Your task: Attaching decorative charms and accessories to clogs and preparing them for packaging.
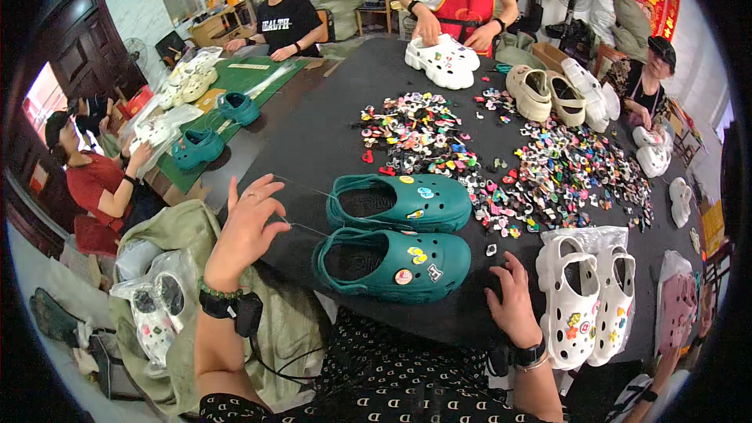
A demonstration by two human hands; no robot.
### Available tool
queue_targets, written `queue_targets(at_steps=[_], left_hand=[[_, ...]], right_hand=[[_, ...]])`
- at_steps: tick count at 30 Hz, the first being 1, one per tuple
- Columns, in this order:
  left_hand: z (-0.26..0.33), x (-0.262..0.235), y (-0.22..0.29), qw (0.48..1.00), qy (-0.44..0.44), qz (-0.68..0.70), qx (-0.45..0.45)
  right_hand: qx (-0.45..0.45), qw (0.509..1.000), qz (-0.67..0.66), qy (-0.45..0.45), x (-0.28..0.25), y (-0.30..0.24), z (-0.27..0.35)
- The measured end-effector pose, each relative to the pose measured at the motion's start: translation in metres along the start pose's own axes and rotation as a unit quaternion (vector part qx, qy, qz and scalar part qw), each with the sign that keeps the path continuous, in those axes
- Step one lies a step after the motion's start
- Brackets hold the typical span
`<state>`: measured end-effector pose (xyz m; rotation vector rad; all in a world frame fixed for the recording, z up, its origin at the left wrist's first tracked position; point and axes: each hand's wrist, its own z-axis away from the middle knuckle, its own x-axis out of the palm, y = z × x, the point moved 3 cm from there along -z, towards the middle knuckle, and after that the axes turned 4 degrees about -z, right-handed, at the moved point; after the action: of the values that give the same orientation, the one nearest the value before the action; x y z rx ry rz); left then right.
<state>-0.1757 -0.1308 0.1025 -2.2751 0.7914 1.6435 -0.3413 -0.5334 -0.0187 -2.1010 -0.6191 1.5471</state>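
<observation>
A pair of dark green clogs [392, 265] lies side by side on the black table, toes to the right, with colourful charms on their uppers. My left hand [249, 223] is raised off their heel end. A thin clear string [304, 186] is hooked on its spread fingers and runs to the heels of both clogs. Right of the toes, my right hand [513, 298] rests on the table with fingers apart and nothing in them. Just beyond its fingertips lies a small white-and-black charm [491, 250]. A white pair of clogs [569, 305] with charms stands to its right.
Loose charms [423, 129] are heaped across the table's far middle and right. A co-worker in a red apron [468, 8] handles a white clog [442, 61] opposite. Beige clogs [529, 92] stand far right. At my left is a sack [227, 329] with bagged white clogs [157, 309].
</observation>
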Motion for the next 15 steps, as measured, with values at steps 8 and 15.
queue_targets(at_steps=[8, 15], left_hand=[[-0.004, -0.014, 0.008, 0.996, 0.057, -0.001, 0.063], [-0.01, -0.014, 0.019, 0.996, 0.025, 0.009, 0.081]], right_hand=[[0.005, 1.0, 0.02, 0.021, 0.012, 0.002, 0.01], [0.002, 0.999, 0.047, 0.023, 0.013, 0.001, 0.011]])
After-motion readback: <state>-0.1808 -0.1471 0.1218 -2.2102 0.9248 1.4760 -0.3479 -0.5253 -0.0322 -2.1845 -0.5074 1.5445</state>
